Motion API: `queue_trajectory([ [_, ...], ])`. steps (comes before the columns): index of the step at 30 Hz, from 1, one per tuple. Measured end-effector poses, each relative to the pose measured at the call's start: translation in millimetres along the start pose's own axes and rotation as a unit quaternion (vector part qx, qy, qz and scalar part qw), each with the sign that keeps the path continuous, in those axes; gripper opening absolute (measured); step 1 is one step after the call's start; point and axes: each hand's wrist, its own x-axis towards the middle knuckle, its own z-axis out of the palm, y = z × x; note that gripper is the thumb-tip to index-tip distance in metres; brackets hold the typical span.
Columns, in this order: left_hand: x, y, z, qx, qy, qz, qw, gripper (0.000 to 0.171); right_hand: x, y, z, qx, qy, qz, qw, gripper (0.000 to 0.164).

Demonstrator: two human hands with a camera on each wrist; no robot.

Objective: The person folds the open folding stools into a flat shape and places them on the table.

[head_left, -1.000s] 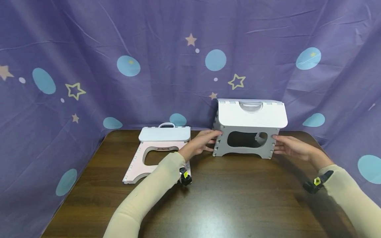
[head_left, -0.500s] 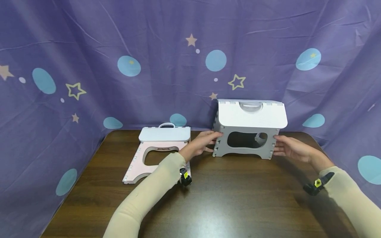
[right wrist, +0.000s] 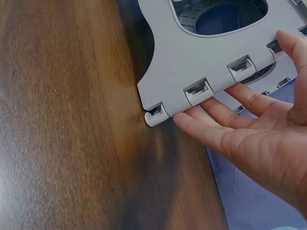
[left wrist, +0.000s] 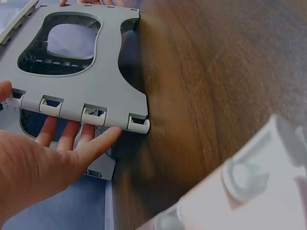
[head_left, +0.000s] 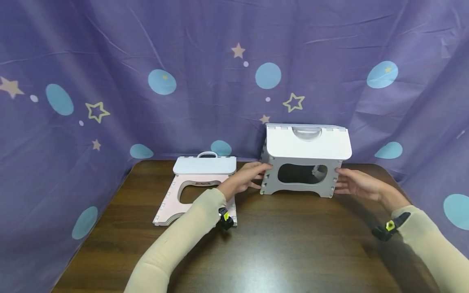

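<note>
Grey folding stool (head_left: pixel 305 150), upright at one o'clock on the surface (head_left: pixel 293 236): a pinch could be caused if its hinged sides fold. Pink stool (head_left: pixel 200 178) at eleven could be knocked by the left sleeve (head_left: pixel 187 228) above it. Side edges held by the left grip (head_left: pixel 246 178) at nine, the right grip (head_left: pixel 360 185) at three; each part-closed, thumb front, fingers behind.

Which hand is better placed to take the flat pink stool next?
Probably the left hand: nearer, its sleeve above part of the pink stool; the right hand is beyond the gray stool.
</note>
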Motion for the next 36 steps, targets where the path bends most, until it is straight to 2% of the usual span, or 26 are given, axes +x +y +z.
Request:
queue_trajectory([
  [6,-2.7,-0.2,-7.1,-0.002,0.001,-0.002,1.0,0.048,4,-1,5,0.014,-0.02,-0.002,1.0,0.038],
  [20,-10.1,-0.9,-20.6,0.002,0.008,-0.01,0.9999,0.049,15,-2,13,0.002,-0.029,0.002,1.0,0.037],
  [36,-11.3,-1.9,-32.8,-0.005,0.009,-0.018,0.9998,0.044,26,-5,20,-0.02,-0.015,0.015,1.0,0.034],
])
